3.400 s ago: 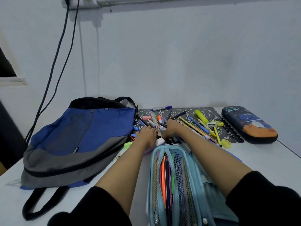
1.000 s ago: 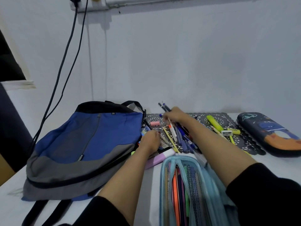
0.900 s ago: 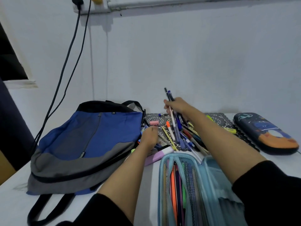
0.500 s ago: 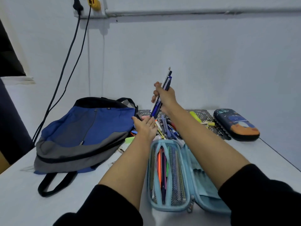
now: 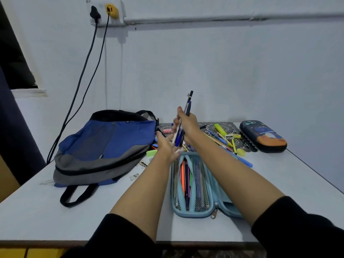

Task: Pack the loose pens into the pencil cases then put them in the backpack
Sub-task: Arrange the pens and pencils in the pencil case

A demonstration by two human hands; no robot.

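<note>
Gripping a pen bundle (image 5: 188,106) upright in right hand (image 5: 188,125), left hand (image 5: 166,146) spread beneath, blue pencil case (image 5: 193,214) unzipped, pens (image 5: 185,181) inside

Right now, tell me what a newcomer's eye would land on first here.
The right hand grips a bundle of pens nearly upright above the middle of the table, their lower ends down by the palm of the open left hand. Just in front lies a light blue pencil case, unzipped, with pens in its mesh pocket. To the left, a blue and grey backpack lies flat.
</note>
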